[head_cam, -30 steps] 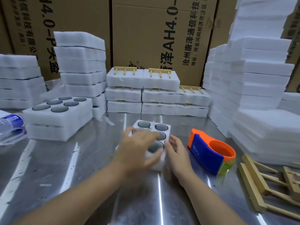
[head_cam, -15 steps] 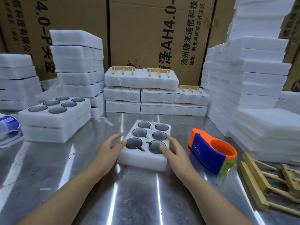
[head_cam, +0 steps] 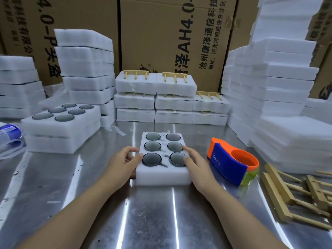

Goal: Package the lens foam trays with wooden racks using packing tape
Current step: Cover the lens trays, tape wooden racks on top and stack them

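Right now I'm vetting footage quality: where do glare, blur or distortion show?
Head view: glare streaks run across the steel table; wide-angle distortion leans the right foam stack inward; the lens foam tray, left hand and right hand look sharp; the wooden racks are slightly soft.

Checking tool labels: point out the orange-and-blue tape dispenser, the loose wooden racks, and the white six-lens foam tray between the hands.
Orange-and-blue tape dispenser (head_cam: pixel 228 164): head view, blue side panel.
Loose wooden racks (head_cam: pixel 276 197): head view, nearest rack's bar.
White six-lens foam tray (head_cam: pixel 162 177): head view, front wall.
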